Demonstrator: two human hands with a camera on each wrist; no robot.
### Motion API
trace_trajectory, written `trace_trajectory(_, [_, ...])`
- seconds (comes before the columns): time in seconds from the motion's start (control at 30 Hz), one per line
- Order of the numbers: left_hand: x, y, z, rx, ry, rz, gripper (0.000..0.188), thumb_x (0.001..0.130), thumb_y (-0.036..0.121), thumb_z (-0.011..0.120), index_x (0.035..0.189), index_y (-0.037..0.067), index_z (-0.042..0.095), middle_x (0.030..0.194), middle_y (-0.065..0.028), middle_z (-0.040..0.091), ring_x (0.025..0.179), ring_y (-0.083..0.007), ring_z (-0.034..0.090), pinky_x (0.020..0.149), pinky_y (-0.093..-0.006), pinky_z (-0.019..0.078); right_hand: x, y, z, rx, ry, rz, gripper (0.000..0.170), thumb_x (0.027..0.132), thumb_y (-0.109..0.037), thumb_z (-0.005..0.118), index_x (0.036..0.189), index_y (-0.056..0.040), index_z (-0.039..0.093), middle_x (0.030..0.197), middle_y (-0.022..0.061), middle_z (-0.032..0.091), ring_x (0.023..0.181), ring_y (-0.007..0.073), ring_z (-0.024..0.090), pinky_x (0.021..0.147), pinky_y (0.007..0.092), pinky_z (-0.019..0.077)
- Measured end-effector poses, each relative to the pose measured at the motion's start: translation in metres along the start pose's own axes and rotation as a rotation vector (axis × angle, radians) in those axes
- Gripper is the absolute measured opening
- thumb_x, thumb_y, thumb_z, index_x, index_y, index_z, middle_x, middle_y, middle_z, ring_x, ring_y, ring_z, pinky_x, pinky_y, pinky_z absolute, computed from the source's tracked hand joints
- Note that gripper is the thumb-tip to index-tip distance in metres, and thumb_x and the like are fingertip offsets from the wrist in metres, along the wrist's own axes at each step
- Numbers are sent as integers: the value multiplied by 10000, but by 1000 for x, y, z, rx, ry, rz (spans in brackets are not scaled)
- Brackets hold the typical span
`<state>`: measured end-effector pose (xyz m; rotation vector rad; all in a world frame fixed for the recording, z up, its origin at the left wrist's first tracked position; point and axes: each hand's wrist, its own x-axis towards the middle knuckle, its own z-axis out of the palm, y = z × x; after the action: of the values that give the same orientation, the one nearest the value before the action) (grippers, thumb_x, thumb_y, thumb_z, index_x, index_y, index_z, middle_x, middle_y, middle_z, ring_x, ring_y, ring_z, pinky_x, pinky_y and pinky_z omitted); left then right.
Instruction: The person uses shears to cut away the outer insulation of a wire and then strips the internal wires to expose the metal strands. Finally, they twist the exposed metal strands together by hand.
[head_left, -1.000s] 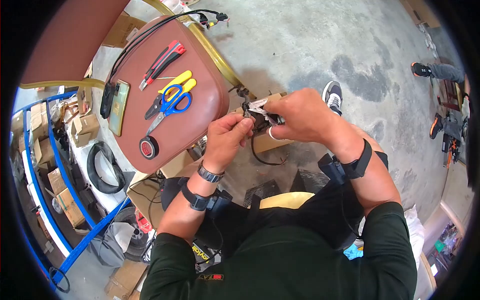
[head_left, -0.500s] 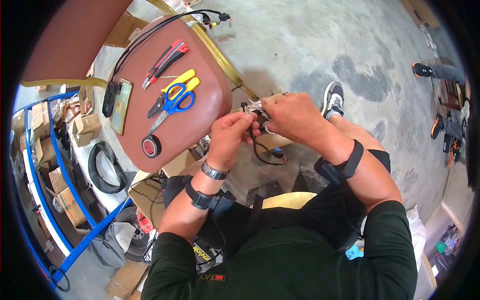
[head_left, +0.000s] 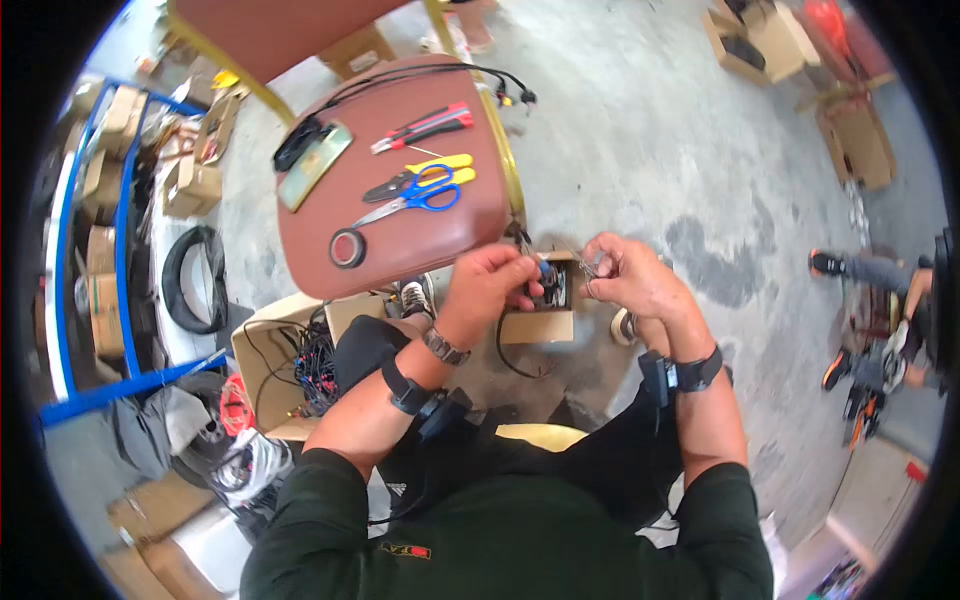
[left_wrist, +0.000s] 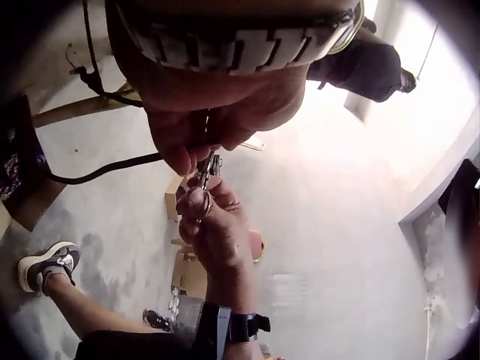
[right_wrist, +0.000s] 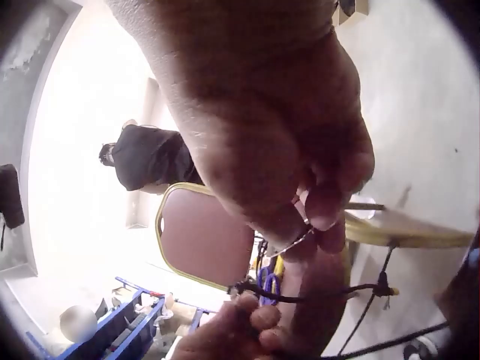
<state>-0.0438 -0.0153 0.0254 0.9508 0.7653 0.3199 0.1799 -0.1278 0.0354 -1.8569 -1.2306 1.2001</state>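
Seen from the head, my left hand (head_left: 490, 290) pinches a thin black cable (head_left: 503, 350), whose lower end hangs below the fingers. To its right, my right hand (head_left: 635, 278) pinches a small, thin silvery piece (head_left: 590, 266) between thumb and fingers; its exact kind I cannot tell. In the left wrist view the silvery piece (left_wrist: 204, 174) projects from the right fingertips toward the left hand. The cable (right_wrist: 315, 297) crosses below the right hand in the right wrist view. An open cardboard box (head_left: 540, 326) with dark contents stands on the floor beneath the hands.
A brown chair seat (head_left: 320, 245) ahead on the left carries blue scissors (head_left: 405, 202), yellow-handled cutters (head_left: 390, 187), a red utility knife (head_left: 425, 127), black tape (head_left: 347, 248), a phone (head_left: 316, 168) and cables. A box of wires (head_left: 265, 385) stands left of my knee.
The hands, close together before, are now apart, with the right hand farther right holding the silvery piece. The left hand keeps hold of the cable. The head view has shifted.
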Motion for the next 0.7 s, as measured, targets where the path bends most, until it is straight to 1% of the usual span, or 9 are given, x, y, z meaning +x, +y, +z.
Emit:
trace_trajectory(0.1, [-30, -8, -7, -43, 2, -3, 165, 966, 169, 635, 992, 10, 665, 888, -66, 692, 797, -159, 689, 647, -276, 573, 10, -6, 14, 11, 12, -35, 258, 764, -54, 831, 966, -36, 672, 691, -33, 590, 669, 51, 533, 591, 244, 453])
trace_trajectory(0.13, [-40, -10, -10, -62, 21, -10, 171, 966, 179, 639, 994, 13, 667, 887, -62, 691, 799, -158, 689, 649, -275, 574, 7, -30, 17, 20, -20, 7, 231, 780, -33, 812, 971, -23, 682, 709, -17, 618, 684, 60, 553, 607, 248, 471])
trace_trajectory(0.27, [-71, -22, -22, -144, 107, 46, 210, 974, 244, 634, 976, 36, 666, 871, -37, 687, 760, -126, 667, 616, -259, 555, 1, -73, 57, -183, -58, -305, 254, 782, -47, 810, 1004, -15, 692, 737, 13, 654, 715, 78, 588, 644, 274, 510])
trace_trajectory(0.3, [-78, -22, -25, -169, 126, 68, 220, 978, 257, 628, 971, 40, 665, 869, -34, 686, 749, -118, 660, 608, -255, 550, -6, -87, 69, -213, -78, -317, 199, 768, -119, 776, 943, -53, 706, 828, 156, 693, 756, 325, 688, 684, 383, 543])
trace_trajectory(0.37, [-93, -14, -27, -93, 189, 102, 271, 993, 279, 597, 885, 41, 672, 736, -23, 660, 637, -84, 613, 551, -229, 487, -14, -95, 91, -414, -87, -513, 192, 770, -119, 759, 918, -49, 659, 817, 155, 686, 770, 361, 681, 672, 423, 542])
trace_trajectory(0.43, [-105, -15, -33, 45, 234, 99, 315, 998, 280, 584, 818, 38, 676, 662, -16, 637, 588, -73, 589, 529, -223, 455, -28, -106, 108, -496, -60, -537, 216, 765, -120, 759, 919, -51, 625, 805, 152, 681, 766, 372, 676, 665, 447, 540])
trace_trajectory(0.47, [-113, -14, -33, 45, 250, 151, 364, 995, 253, 582, 720, 27, 662, 601, -13, 611, 532, -70, 555, 501, -239, 422, -36, -110, 115, -534, -42, -545, 229, 762, -121, 759, 920, -52, 608, 800, 151, 679, 764, 378, 674, 661, 458, 538])
trace_trajectory(0.57, [-120, -33, -47, 231, 153, 311, 368, 989, 233, 586, 699, 17, 654, 619, -17, 623, 528, -71, 545, 493, -255, 422, -54, -105, 129, -523, -67, -469, 264, 767, -140, 769, 941, -55, 591, 810, 161, 682, 761, 378, 677, 659, 466, 540])
trace_trajectory(0.7, [-133, -37, -48, 202, 146, 259, 387, 976, 238, 593, 670, 4, 629, 600, -32, 610, 532, -93, 583, 494, -274, 468, -81, -125, 133, -358, -141, -343, 294, 803, -117, 744, 1066, -50, 631, 835, 174, 687, 773, 386, 677, 680, 453, 545])
